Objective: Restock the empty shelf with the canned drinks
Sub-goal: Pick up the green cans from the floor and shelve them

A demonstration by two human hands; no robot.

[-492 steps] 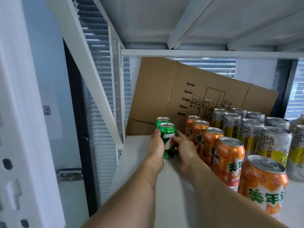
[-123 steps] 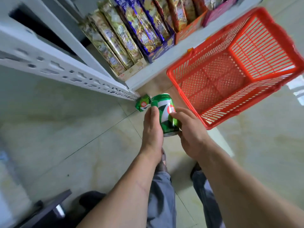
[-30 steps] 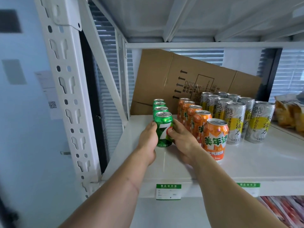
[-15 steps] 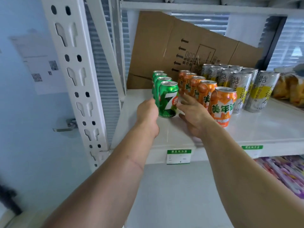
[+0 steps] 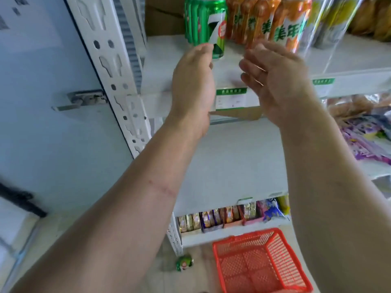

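Front green aluminium drink can w/ white "7" logo (image 5: 213, 28) upright on white metal shelf (image 5: 349, 64), near front-left edge; more green cans in row directly behind it, count not readable. Just right of green row: row of orange cans w/ green lettering (image 5: 289, 26), upright, touching or nearly touching one another. Further right: silver-yellow cans (image 5: 332, 22), motion-blurred, partly cut off at top of frame. Left hand (image 5: 193, 81) raised in front of shelf edge, fingers relaxed, grip released, nothing held; fingertips overlap lower part of front green can in view, contact vs. small gap: cannot tell. Right hand (image 5: 273, 79) beside it, palm turned inward, fingers spread and loose, grip released, apart from cans. Green-white price label (image 5: 231, 98) on shelf front edge betw. the two hands. White perforated upright post (image 5: 112, 66) at left of shelf. Lower shelf: row of small packaged snacks (image 5: 220, 218). Floor below: red plastic mesh basket (image 5: 262, 263), no contents visible inside; one small green can lying on its side (image 5: 184, 262) on floor just left of basket, near foot of post. Bagged goods at far right, blurred.
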